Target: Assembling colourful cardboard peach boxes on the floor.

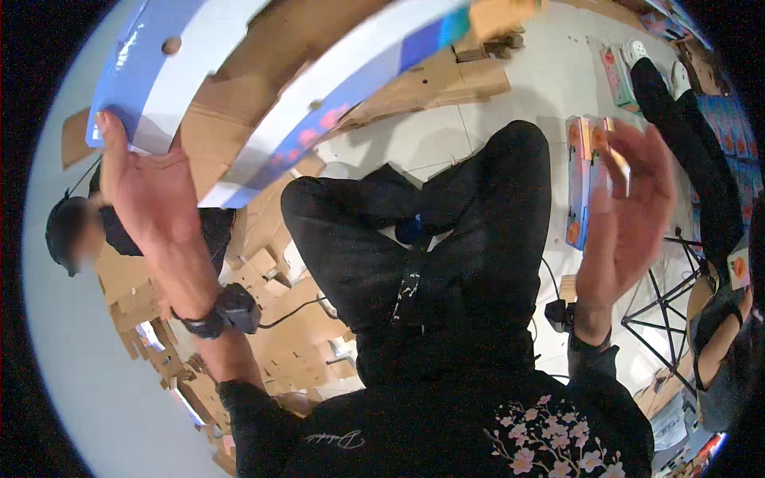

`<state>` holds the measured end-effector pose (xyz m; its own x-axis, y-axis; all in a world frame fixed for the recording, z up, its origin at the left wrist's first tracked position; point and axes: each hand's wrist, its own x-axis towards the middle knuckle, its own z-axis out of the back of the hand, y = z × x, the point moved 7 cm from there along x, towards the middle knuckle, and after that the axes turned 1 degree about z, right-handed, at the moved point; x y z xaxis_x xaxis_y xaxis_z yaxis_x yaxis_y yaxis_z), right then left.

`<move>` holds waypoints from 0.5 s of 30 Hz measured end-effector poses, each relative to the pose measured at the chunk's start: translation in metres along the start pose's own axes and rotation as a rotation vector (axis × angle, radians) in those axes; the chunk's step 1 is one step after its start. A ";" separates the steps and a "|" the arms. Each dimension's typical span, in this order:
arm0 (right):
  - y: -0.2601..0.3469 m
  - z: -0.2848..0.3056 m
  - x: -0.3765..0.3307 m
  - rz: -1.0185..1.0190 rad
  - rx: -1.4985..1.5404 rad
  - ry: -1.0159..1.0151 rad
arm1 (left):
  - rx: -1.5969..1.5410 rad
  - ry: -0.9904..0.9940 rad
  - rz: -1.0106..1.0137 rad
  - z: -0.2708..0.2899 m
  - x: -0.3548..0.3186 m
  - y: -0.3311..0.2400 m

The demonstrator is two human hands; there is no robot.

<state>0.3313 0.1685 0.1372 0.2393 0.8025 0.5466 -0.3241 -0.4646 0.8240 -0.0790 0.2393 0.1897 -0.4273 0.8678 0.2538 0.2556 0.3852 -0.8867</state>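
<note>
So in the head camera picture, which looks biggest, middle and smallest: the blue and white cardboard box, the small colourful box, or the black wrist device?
1. Blue and white cardboard box, though it's nearest the camera.
2. Small colourful box.
3. Black wrist device.

Black trousers (430, 239), a black top (478, 430) with pink-white blossom print, and a black wrist device (227, 311) with a trailing cable.
</note>
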 end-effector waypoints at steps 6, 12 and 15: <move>0.014 -0.042 -0.029 0.134 -0.286 0.514 | -0.698 0.211 0.460 -0.035 -0.017 0.035; 0.009 -0.049 -0.017 0.227 -0.535 0.373 | -0.749 0.152 0.738 -0.037 -0.076 0.095; -0.024 -0.053 -0.010 0.191 -0.564 0.455 | -0.848 0.040 0.906 -0.034 -0.117 0.129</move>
<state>0.2878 0.1913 0.1037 -0.2304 0.8596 0.4561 -0.7714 -0.4471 0.4528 0.0339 0.1982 0.0588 0.2188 0.9302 -0.2946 0.9308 -0.2895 -0.2230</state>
